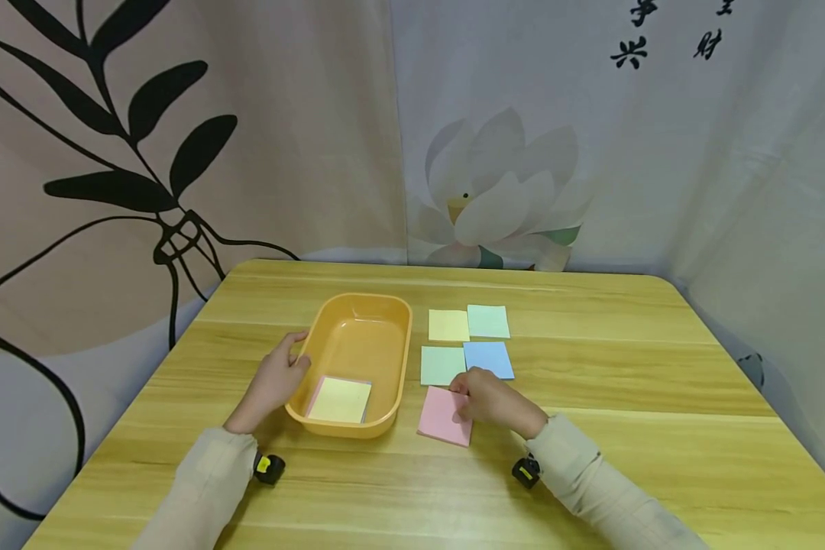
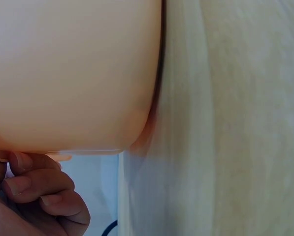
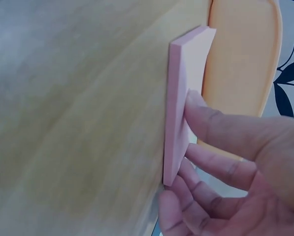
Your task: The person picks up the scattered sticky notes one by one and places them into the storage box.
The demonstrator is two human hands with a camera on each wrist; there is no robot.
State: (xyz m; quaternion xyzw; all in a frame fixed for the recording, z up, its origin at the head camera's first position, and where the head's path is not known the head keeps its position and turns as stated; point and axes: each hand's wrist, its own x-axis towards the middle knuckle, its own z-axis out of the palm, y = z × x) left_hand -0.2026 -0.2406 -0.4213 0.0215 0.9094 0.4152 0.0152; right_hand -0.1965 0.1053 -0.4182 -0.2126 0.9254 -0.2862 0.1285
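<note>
In the right hand [image 1: 493,399], the pink note pad [image 1: 443,418]

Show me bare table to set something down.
Free: yellow wood-grain table right of the blue square paper pad, and nearside of the orange rectangular plastic tray. Tight: between tray and the pink square paper pad, pinched by the right hand.

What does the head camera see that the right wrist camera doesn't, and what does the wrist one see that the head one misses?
Only the head view shows the left hand, the yellow pad inside the orange tub and the big pale flower.

Only the right wrist view shows the lower fingers of the right hand from their palm side.

Both show the right hand holding the pink pad, plus some tub, table and black leaves.
</note>
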